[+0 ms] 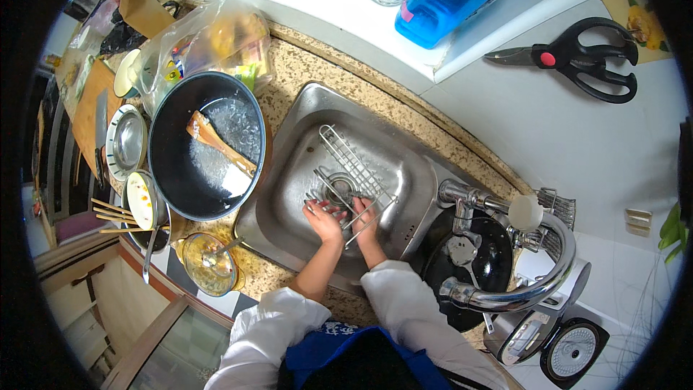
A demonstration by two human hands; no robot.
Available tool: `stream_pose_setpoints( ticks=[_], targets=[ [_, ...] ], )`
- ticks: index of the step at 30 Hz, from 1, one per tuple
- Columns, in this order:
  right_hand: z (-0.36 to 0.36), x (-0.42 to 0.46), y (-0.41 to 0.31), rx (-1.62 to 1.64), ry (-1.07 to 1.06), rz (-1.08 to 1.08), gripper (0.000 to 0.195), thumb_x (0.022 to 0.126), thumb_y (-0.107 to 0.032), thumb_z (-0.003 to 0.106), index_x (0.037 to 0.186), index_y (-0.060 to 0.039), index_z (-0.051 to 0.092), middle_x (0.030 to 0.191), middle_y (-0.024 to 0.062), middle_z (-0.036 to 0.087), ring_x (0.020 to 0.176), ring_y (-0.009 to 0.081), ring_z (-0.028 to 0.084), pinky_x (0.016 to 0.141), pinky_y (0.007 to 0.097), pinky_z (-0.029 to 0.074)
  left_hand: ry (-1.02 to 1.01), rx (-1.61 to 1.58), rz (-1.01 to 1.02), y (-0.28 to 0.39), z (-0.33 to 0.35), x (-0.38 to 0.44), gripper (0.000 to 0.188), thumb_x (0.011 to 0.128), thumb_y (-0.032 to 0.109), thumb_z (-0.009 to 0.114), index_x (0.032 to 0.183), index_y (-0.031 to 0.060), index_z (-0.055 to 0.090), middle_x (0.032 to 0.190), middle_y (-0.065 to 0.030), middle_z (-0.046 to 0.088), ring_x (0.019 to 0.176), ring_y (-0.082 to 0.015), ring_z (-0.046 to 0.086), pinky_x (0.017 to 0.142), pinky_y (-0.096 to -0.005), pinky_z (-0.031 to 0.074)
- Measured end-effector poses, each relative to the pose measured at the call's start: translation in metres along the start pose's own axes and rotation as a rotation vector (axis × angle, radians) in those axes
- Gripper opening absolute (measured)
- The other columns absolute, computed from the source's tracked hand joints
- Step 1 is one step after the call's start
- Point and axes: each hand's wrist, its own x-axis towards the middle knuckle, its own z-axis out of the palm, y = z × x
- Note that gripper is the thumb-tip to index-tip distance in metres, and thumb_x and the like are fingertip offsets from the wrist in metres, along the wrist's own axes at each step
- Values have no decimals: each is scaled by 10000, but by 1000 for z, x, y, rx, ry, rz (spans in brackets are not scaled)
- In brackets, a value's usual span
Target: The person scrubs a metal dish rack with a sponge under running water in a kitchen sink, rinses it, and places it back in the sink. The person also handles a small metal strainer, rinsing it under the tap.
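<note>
Both of my hands are low over the stainless steel sink (287, 173), near its drain. My left hand (325, 222) is palm up with its fingers apart beside the lower end of a metal wire rack (352, 165); whether the fingertips touch the wires cannot be told. My right hand (365, 219) has its fingers curled at the rack's lower bars, partly behind them. The rack leans across the basin, its far end towards the back wall of the sink.
Left of the sink stand a dark pot (178, 173) with a wooden spatula (222, 143), a glass pot (208, 276) and stacked bowls with chopsticks. A chrome faucet (563, 260) and a black wok (495, 244) are at the right. Kitchen scissors (552, 57) are on the wall.
</note>
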Motion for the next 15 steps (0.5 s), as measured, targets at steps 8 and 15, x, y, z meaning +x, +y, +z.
stream_pose_setpoints(
  ticks=[8, 15],
  targets=[
    [-40, 20, -28, -53, -1, -175, 266, 826, -22, 565, 1078, -76, 632, 968, 143, 590, 902, 334, 569, 764, 386, 478, -74, 318, 68, 13, -16, 21, 440, 988, 487, 304, 1061, 60, 384, 724, -70, 502, 442, -144, 463, 350, -287, 347],
    [0, 13, -22, 105, 196, -12, 349, 727, 36, 562, 1034, -91, 670, 954, 140, 598, 884, 326, 579, 798, 393, 473, 83, 452, 195, -11, -13, 41, 511, 993, 465, 321, 1036, -22, 470, 757, -160, 555, 701, -277, 541, 686, -406, 430]
  ],
)
